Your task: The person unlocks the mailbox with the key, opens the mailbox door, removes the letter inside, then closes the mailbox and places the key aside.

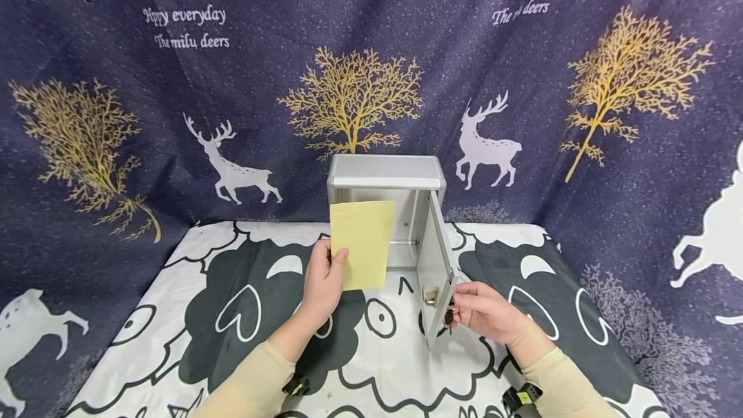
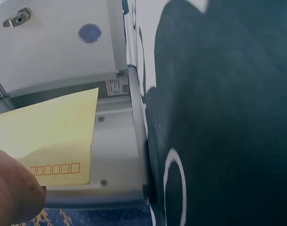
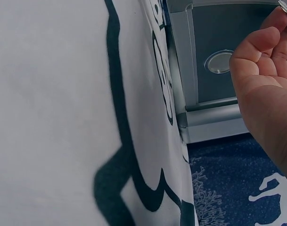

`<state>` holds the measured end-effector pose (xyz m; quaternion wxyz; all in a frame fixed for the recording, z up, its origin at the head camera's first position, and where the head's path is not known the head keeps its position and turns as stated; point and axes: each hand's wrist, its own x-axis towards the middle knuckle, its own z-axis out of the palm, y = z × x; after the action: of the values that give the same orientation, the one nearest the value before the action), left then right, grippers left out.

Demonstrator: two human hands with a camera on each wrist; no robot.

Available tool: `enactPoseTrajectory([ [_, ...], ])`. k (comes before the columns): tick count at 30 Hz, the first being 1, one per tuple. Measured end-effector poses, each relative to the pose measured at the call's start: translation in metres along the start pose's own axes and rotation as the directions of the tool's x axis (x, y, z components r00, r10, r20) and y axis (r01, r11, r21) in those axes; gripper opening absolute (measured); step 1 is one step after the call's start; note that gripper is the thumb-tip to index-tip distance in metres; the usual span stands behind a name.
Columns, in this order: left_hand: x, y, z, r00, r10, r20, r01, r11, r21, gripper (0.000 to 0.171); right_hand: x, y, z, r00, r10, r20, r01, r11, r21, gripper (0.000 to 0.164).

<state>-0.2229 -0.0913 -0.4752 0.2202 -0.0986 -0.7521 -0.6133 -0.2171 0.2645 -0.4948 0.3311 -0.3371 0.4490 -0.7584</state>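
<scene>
My left hand (image 1: 324, 279) holds a yellow envelope (image 1: 366, 244) upright by its left edge, thumb on the near face. Red postcode boxes line the envelope (image 2: 63, 136) in the left wrist view. Behind it stands a silver-grey metal mailbox (image 1: 386, 171), its door (image 1: 434, 263) swung out toward me on the right. A lock with a metal cam (image 1: 431, 297) sits on the door's inner face. At the door's outer edge, my right hand (image 1: 490, 313) pinches a key with a black head (image 1: 449, 317); the fingers partly hide it.
The mailbox stands at the back of a table covered by a black-and-white cartoon cloth (image 1: 383, 366). A dark blue curtain (image 1: 371, 11) with deer and trees hangs close behind and along both sides. Black straps with cameras (image 1: 522, 396) sit at the wrists.
</scene>
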Motion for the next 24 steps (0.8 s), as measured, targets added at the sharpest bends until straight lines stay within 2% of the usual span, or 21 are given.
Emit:
enactPoseTrajectory([
  [6, -0.001, -0.001, -0.018, 0.999, -0.035, -0.028, 0.034, 0.999, -0.013, 0.016, 0.0, -0.002, 0.001, 1.0, 0.0, 0.011, 0.0, 1.0, -0.017, 0.043],
  [14, 0.0, -0.001, -0.038, 0.998, -0.04, -0.046, 0.037, 0.997, -0.06, 0.019, 0.0, -0.002, 0.001, 1.0, 0.001, 0.011, 0.0, 1.0, -0.024, 0.044],
  [24, 0.004, -0.004, -0.06, 0.993, -0.097, -0.07, 0.089, 0.99, -0.109, 0.022, 0.001, -0.003, 0.002, 1.0, 0.005, 0.016, -0.005, 1.0, -0.004, 0.042],
])
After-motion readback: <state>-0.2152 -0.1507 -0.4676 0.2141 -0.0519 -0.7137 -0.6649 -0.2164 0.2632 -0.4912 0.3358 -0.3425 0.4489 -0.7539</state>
